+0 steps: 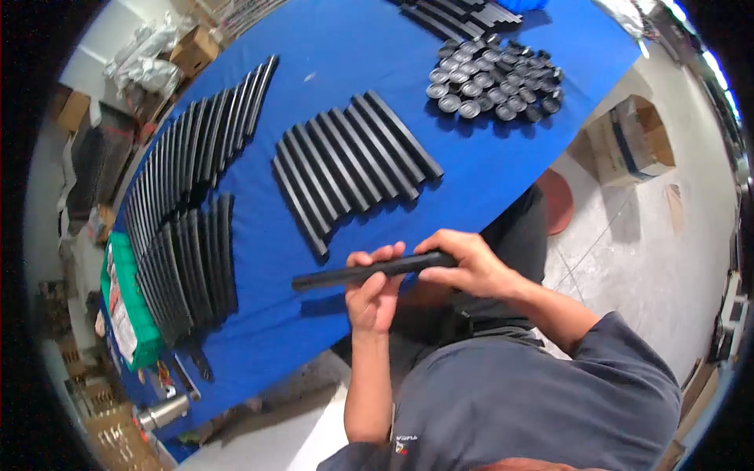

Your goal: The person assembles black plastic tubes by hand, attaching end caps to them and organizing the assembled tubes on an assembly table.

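Note:
A black tube lies across both hands above the near edge of the blue-covered table. My left hand is closed around its middle, the thumb on the near side and the fingers beyond. At the tube's right end, my right hand grips with thumb and fingers; whatever sits at that end is mostly covered. Just past the hands, a row of black tubes rests side by side on the cloth. Farther off is a cluster of round black caps.
More black tubes lie in rows at the left, beside a green bin. A metal cylinder is at the near left corner of the blue cloth. An open cardboard box and a red stool stand on the floor.

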The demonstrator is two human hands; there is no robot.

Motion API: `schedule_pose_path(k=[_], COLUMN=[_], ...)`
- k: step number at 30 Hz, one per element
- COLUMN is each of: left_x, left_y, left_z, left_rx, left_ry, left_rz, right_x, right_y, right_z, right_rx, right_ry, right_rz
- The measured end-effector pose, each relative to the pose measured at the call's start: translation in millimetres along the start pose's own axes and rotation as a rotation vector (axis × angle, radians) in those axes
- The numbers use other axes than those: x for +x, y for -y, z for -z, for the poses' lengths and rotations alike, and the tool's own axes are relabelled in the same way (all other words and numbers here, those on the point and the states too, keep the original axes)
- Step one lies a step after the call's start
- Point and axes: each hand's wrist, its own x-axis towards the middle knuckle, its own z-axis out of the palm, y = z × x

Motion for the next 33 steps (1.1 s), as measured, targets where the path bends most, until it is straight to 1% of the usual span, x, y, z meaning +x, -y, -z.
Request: schedule_pose_path(k=[3,6,9,15,21,23,25,28,30,33], left_x=[-2,-1,0,-2,-1,-1,-1,1,1,-1], left_y=[1,0,1,1,0,0,1,4,2,0], left_z=[-2,0,4,3,5,6,6,-3,-13,2], left_rx=[0.020,0.026,0.041,0.072,0.092,0.084,0.097,0.125,0.114,0.059], left_ry=[-0.004,-0.008,0.031,0.032,0.037,0.052,0.063,0.046,0.004,0.033], left_rz=[-0.027,-0.032,-0.033,-0.026,-0.011,0.003,-0.011,-0.044,-0.027,0.029], right_x=[0,2,2,0,-3,-5,-6,-10,-11,-10], right_y=[-2,1,-4,-5,-2,-4,-11,-8,-8,-4], right_z=[-4,-5,-7,-4,2,-4,-7,2,-2,-5], right_rx=[-0.020,-0.028,-0.071,-0.102,-0.089,0.222,0.354,0.571,0.486,0.356], right_ry=[-0.030,-0.022,-0.035,-0.019,0.054,-0.054,-0.118,0.079,0.010,-0.026], right_rz=[0.038,0.022,0.090,0.148,0.012,-0.065,-0.069,-0.444,-0.359,-0.246])
